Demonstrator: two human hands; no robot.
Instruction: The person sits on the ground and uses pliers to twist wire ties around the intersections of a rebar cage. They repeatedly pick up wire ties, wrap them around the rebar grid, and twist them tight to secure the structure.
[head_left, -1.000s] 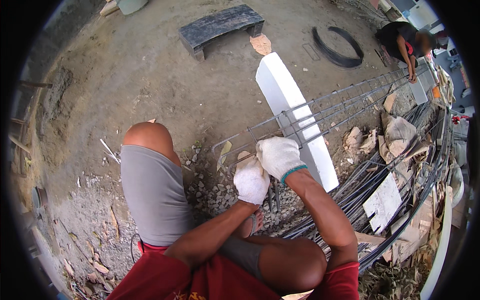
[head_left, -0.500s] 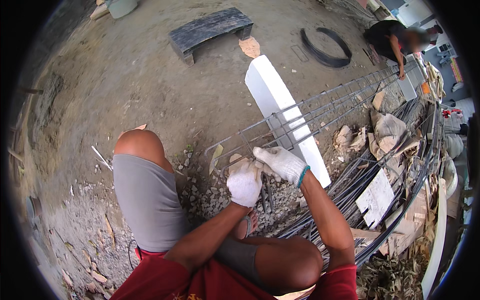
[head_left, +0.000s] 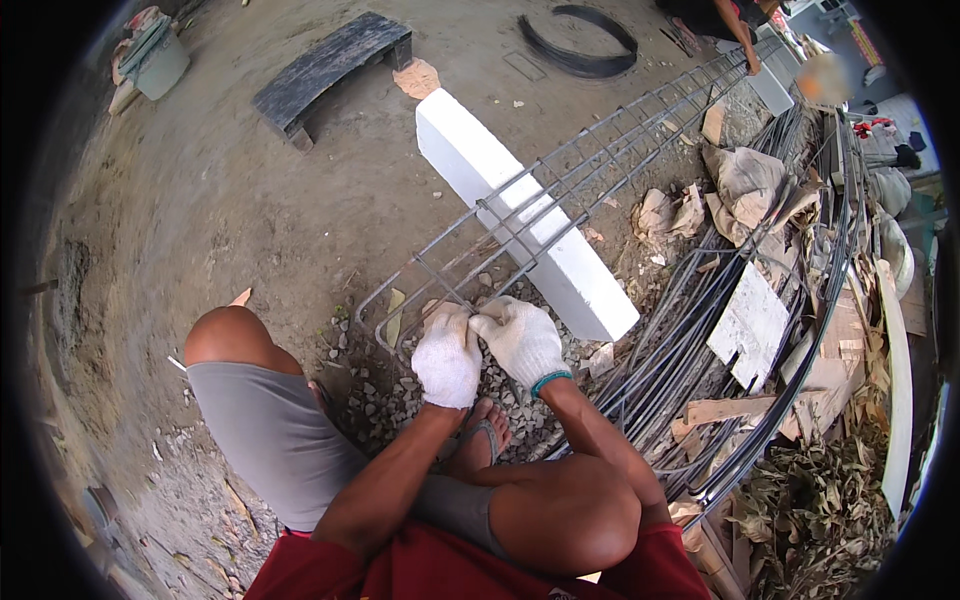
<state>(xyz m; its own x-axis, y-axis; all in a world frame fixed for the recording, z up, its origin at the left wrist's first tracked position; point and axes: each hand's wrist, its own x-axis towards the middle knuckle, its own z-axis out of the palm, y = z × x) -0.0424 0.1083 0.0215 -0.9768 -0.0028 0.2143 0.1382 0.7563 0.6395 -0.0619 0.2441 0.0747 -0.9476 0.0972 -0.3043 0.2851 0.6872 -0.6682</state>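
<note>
Both gloved hands, left (head_left: 447,357) and right (head_left: 520,338), closed at near end of rebar cage (head_left: 560,190), probably pinching tie wire; cage running away up-right.

1. The white-gloved left hand (head_left: 447,357) and white-gloved right hand (head_left: 520,338) press together over the near end of the long grey steel rebar cage (head_left: 560,190); whatever the fingertips pinch there is hidden.
2. The cage's far end is lost behind the person crouching at the top edge (head_left: 735,25), who is cut off by the frame.
3. A sandalled foot (head_left: 480,440) shows only partly behind the forearms.
</note>
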